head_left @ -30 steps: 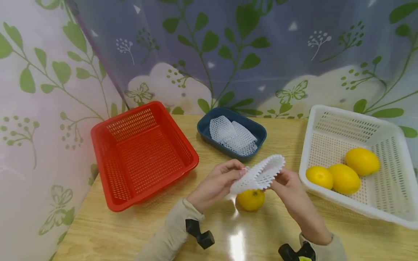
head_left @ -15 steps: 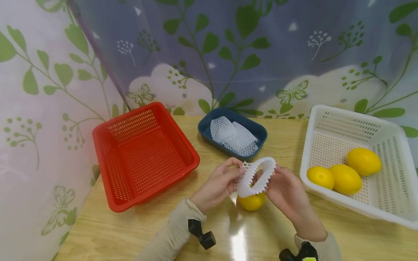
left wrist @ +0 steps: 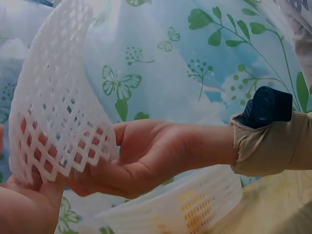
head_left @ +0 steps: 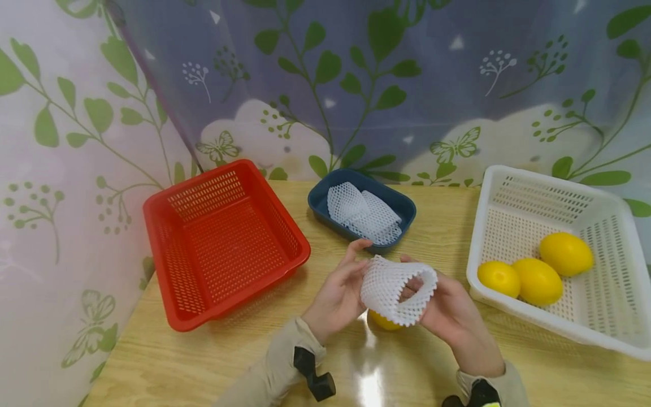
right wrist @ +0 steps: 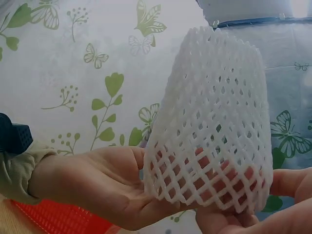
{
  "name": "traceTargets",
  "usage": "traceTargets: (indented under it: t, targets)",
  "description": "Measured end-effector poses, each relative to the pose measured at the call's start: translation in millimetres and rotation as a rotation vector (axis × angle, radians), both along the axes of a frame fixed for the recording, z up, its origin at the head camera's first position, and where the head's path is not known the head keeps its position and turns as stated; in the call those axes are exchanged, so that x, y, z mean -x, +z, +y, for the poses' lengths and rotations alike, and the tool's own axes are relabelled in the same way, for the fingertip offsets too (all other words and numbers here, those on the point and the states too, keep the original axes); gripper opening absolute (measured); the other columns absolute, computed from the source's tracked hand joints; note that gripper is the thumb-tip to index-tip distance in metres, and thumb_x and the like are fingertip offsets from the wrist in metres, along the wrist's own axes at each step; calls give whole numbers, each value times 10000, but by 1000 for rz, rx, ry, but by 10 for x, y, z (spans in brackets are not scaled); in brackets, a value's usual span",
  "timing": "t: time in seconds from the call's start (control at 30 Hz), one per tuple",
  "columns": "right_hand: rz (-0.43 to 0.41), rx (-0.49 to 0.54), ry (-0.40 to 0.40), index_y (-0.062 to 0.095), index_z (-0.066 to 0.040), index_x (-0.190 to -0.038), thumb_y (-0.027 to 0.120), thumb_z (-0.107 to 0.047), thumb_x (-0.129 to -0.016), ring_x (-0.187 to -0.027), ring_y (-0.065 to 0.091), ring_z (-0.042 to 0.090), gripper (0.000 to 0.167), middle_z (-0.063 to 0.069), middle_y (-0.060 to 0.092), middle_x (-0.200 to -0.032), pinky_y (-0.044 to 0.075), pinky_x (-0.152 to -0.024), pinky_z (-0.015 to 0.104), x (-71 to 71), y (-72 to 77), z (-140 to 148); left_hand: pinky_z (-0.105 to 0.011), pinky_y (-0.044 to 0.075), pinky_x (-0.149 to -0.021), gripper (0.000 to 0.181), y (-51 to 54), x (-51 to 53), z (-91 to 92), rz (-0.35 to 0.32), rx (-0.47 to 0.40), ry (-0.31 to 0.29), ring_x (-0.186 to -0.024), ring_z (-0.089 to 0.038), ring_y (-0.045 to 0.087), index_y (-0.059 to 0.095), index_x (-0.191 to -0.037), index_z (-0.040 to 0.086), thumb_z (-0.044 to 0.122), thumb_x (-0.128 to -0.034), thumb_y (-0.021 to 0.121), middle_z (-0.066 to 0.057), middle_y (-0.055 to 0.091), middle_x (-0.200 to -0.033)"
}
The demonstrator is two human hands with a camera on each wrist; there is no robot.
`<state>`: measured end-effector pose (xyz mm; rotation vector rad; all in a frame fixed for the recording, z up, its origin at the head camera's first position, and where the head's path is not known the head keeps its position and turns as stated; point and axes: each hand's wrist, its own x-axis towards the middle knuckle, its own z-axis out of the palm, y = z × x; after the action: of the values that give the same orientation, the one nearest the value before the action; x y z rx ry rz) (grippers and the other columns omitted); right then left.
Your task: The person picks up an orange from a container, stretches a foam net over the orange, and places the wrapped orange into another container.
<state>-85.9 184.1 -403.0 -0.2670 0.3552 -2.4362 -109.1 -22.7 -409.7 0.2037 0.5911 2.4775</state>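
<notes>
Both hands hold a white foam net sleeve (head_left: 385, 285) above the table, its wide scalloped mouth facing right and toward me. My left hand (head_left: 335, 302) grips its left end, index finger raised. My right hand (head_left: 460, 319) holds the side by the mouth. In the right wrist view, the sleeve (right wrist: 219, 112) stands expanded, with fingertips visible through its lower mesh. The left wrist view shows the right hand (left wrist: 156, 151) gripping the sleeve's lower edge. Under the sleeve lies a yellow lemon-like fruit (head_left: 381, 322) on the table, mostly hidden.
A red basket (head_left: 300, 249) with nothing in it is at left. Behind the hands, a dark blue tray (head_left: 320, 210) holds more white foam nets (head_left: 363, 212). On the right, a white basket (head_left: 475, 226) contains 3 yellow fruits (head_left: 539, 282). A patterned curtain (head_left: 285, 102) borders the table.
The sleeve, narrow and folded a second ago, is now spread into a wide tube. Its mouth has turned, and it covers more of the fruit. Both hands stay near the same place.
</notes>
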Motion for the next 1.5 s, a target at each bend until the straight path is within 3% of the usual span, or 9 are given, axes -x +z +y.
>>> traceTargets:
  t: [0.1, 0.27, 0.37, 0.57, 0.83, 1.1, 1.37, 1.5]
  targets:
    - [-17, 41, -21, 569, -7, -1261, 233, -142, -1090, -978, 594, 229, 401, 122, 624, -1035, 479, -890, 319, -13, 1, -1, -230, 478, -696, 344, -36, -16, -20, 24, -13, -14, -883, -146, 555, 512, -1246, 284, 50, -1023, 396, -21, 562, -1012]
    - [7, 75, -66, 517, 11, -1256, 204, -57, -1078, -817, 590, 250, 367, 149, 597, -1002, 495, -725, 268, -23, -4, 17, -227, 499, -733, 365, -113, -34, -4, 14, 42, 23, -919, -151, 569, 527, -1226, 266, 3, -1009, 397, -21, 556, -1114]
    - [-10, 12, -106, 525, -6, -1244, 212, -48, -1074, -782, 619, 247, 359, 146, 595, -1020, 527, -708, 262, -28, -26, 60, -229, 496, -769, 345, -171, -30, 26, -9, 93, 53, -944, -151, 571, 531, -1205, 257, 5, -1009, 399, -13, 560, -1143]
    - [-116, -211, -230, 594, -41, -1172, 313, -24, -1053, -785, 645, 196, 305, 136, 586, -1025, 558, -729, 263, -24, -132, 132, -229, 492, -776, 299, -367, -3, 75, -27, 197, 103, -920, -135, 577, 531, -1172, 231, 9, -999, 430, -11, 571, -1125]
    - [-175, -256, -264, 602, -37, -1123, 279, -10, -1052, -858, 659, 185, 332, 122, 631, -989, 561, -736, 258, 12, -433, 213, -235, 494, -787, 277, -684, 10, 121, -40, 289, 112, -946, -150, 562, 518, -1171, 217, 26, -974, 483, -36, 533, -1134]
    - [-131, -433, -303, 608, -85, -1094, 308, 2, -1044, -916, 613, 133, 316, 48, 598, -1027, 528, -808, 240, 57, -691, 204, -250, 479, -790, 282, -916, 39, 135, 5, 401, 165, -955, -162, 538, 551, -1173, 174, 7, -948, 523, -46, 543, -1086]
    - [-72, -600, -363, 643, -135, -1048, 268, -5, -1046, -899, 613, 96, 396, -7, 633, -1003, 515, -800, 213, 87, -828, 157, -254, 490, -808, 275, -1015, 60, 133, 50, 489, 202, -976, -167, 556, 567, -1167, 142, -17, -947, 526, -56, 570, -1081]
    - [-38, -700, -403, 652, -150, -1010, 266, 12, -1030, -882, 613, 85, 419, -20, 651, -978, 514, -781, 207, 117, -876, 116, -265, 474, -851, 264, -1044, 68, 145, 84, 572, 252, -1024, -167, 552, 570, -1164, 79, -41, -931, 536, -51, 581, -1107]
